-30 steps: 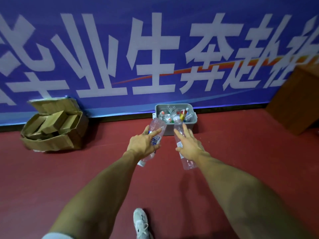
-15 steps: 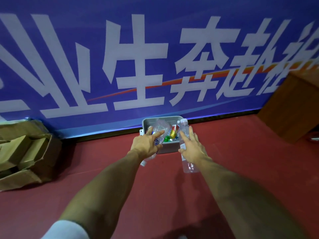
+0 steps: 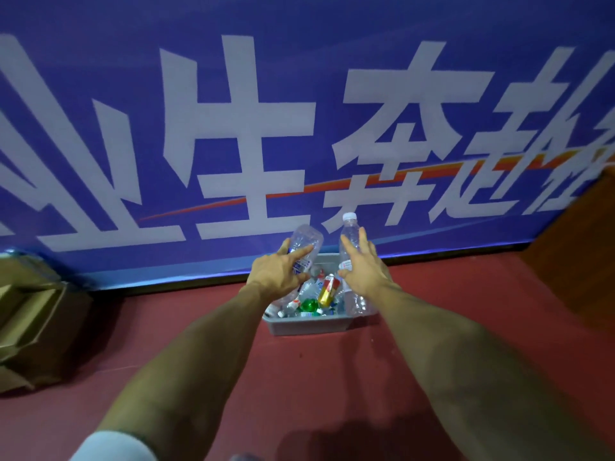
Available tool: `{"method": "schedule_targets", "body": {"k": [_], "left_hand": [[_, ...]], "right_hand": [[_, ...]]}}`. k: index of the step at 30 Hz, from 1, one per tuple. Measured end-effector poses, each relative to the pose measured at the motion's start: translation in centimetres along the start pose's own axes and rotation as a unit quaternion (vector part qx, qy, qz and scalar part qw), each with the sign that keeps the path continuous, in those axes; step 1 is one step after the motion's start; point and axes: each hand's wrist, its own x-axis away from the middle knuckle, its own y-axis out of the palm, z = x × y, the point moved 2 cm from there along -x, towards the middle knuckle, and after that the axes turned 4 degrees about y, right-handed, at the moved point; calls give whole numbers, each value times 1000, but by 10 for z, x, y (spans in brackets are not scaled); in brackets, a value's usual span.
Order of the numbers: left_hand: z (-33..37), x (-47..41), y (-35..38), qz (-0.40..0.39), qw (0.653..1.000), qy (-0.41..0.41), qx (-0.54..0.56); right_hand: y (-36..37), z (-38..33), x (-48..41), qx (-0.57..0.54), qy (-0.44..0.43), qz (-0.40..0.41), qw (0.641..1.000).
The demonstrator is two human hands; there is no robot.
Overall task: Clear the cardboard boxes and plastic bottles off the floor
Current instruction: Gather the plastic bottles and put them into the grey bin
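Grips tilted clear bottle point(image 3: 304, 242) in left hand point(image 3: 279, 272): thumb and fingers curled round the labelled middle, index finger laid along the body. Base up against the blue banner point(image 3: 233, 128), neck end down behind the palm.

Grips white-capped bottle point(image 3: 349, 232) in right hand point(image 3: 364, 271): fingers fanned up its side, thumb pressed on the label. Near upright, cap on top, base low over the bin's right end.

Holds both bottles off the red floor point(image 3: 316, 377), over the grey bin point(image 3: 306, 326) set at the foot of the banner. Bin part-filled: clear bottles, a green bottle point(image 3: 307, 305), a yellow-and-red container point(image 3: 327, 289).

Heap of cardboard boxes point(image 3: 30, 324) on the floor well to the left, apart from both hands.
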Motion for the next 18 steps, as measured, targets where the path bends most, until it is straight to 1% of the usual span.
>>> {"method": "schedule_targets", "body": {"k": [3,8,15,18], "left_hand": [[-7,-39,-3,-5,1000,-14,13],[-20,-100,-3,-16,1000,-1,1],[-45,-171,-6,-16,999,37,18],[-52,-187,-4,-38,998,37,25]], "right_hand": [[-7,0,-36,-13,-9,-9,1000],[-4,4,-91,-23,13,-27,999],[3,5,-152,-32,43,-16,998],[7,0,-170,-36,52,-35,997]]}}
